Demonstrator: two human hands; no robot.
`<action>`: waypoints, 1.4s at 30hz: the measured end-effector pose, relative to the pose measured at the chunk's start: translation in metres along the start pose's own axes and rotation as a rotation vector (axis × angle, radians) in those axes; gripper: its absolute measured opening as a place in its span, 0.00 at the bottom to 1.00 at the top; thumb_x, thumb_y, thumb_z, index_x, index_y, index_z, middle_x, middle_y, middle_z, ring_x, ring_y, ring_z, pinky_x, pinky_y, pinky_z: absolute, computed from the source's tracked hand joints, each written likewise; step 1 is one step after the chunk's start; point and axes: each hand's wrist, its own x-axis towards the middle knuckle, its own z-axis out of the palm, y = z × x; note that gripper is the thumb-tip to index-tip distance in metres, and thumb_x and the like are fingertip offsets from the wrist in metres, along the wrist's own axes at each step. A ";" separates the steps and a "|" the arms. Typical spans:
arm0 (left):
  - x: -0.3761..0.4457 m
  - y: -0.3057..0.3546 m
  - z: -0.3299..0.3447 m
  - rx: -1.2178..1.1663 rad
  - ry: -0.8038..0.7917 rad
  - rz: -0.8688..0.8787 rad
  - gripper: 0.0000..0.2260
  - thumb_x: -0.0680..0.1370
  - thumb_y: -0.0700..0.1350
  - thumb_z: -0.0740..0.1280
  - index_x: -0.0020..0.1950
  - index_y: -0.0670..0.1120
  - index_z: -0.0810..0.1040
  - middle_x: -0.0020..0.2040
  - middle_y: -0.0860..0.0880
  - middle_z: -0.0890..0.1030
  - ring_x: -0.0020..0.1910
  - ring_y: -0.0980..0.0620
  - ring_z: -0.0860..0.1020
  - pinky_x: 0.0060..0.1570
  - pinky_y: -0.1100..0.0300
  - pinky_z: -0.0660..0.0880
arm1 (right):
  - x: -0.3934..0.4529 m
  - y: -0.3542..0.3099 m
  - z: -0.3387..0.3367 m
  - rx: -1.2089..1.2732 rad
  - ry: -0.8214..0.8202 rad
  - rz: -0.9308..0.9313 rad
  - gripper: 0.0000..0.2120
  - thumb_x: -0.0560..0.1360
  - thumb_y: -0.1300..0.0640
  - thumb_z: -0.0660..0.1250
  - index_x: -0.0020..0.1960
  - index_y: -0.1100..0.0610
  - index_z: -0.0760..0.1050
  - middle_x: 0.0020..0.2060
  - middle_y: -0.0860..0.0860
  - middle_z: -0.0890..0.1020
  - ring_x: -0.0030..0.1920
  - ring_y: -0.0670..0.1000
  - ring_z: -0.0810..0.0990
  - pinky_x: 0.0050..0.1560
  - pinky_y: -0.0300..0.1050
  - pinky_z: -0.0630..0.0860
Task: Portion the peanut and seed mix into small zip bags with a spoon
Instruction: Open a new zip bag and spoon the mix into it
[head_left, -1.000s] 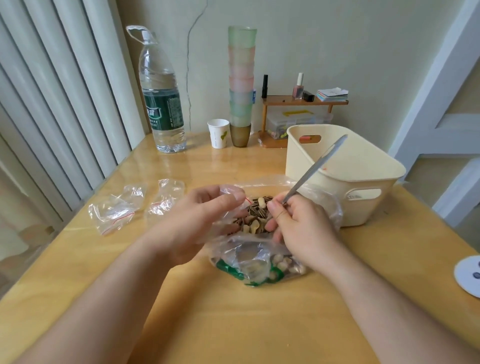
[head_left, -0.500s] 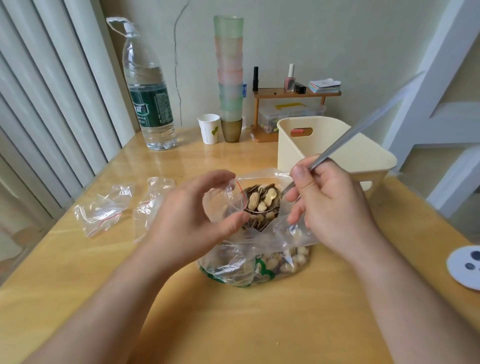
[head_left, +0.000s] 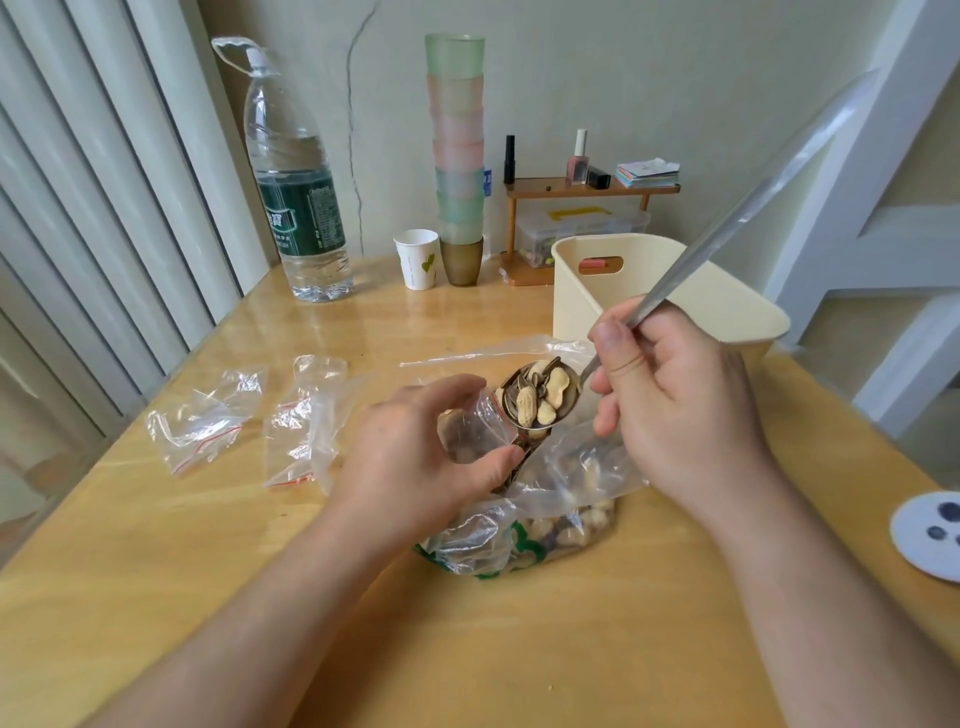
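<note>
Lifted out of the large bag (head_left: 524, 525) since the earlier frames, the spoon (head_left: 540, 397) now rides level with its bowl heaped with peanuts and striped seeds, poised at the mouth of a small zip bag (head_left: 470, 428). Right hand (head_left: 675, 410): fingers curled round the lower part of the spoon's handle, thumb on top; the long handle slants up and to the right. Left hand (head_left: 415, 457): thumb and fingers pinch the small zip bag and hold its red-lined mouth open toward the spoon; the spoon's tip appears to touch or just enter that opening. Some dark contents seem to show through the small bag, though the plastic is too crumpled to be sure. Large bag: lies open on the tabletop (head_left: 208, 597) directly beneath both hands, with much mix inside. Two further small zip bags (head_left: 200, 423) and (head_left: 296, 431) lie flat and apparently empty to the left, near each other.

Progress, as judged from this view: portioning is at an early stage. One bag is being filled, no filled and sealed bag is visible, and at least two await filling. A cream bin (head_left: 665, 296) stands behind the hands; whether it holds finished bags cannot be told.
</note>
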 end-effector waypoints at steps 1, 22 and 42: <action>0.000 -0.001 0.001 -0.004 -0.004 0.000 0.31 0.67 0.62 0.80 0.69 0.59 0.80 0.61 0.59 0.83 0.62 0.60 0.79 0.67 0.57 0.75 | 0.000 0.000 0.001 -0.016 0.001 -0.030 0.10 0.85 0.47 0.61 0.51 0.50 0.77 0.29 0.49 0.80 0.31 0.46 0.82 0.39 0.46 0.78; 0.001 0.000 0.007 0.052 0.019 -0.022 0.31 0.68 0.63 0.78 0.70 0.56 0.79 0.59 0.60 0.84 0.59 0.65 0.78 0.58 0.68 0.71 | -0.007 -0.002 0.017 -0.071 -0.036 -0.361 0.12 0.84 0.51 0.64 0.48 0.58 0.79 0.37 0.42 0.75 0.35 0.49 0.79 0.40 0.41 0.74; 0.005 -0.005 0.006 -0.038 0.045 -0.116 0.30 0.69 0.61 0.79 0.68 0.53 0.80 0.49 0.65 0.79 0.48 0.68 0.75 0.51 0.71 0.69 | -0.011 -0.001 0.021 -0.008 -0.030 -0.420 0.08 0.81 0.55 0.71 0.51 0.60 0.84 0.41 0.50 0.83 0.41 0.50 0.83 0.45 0.44 0.77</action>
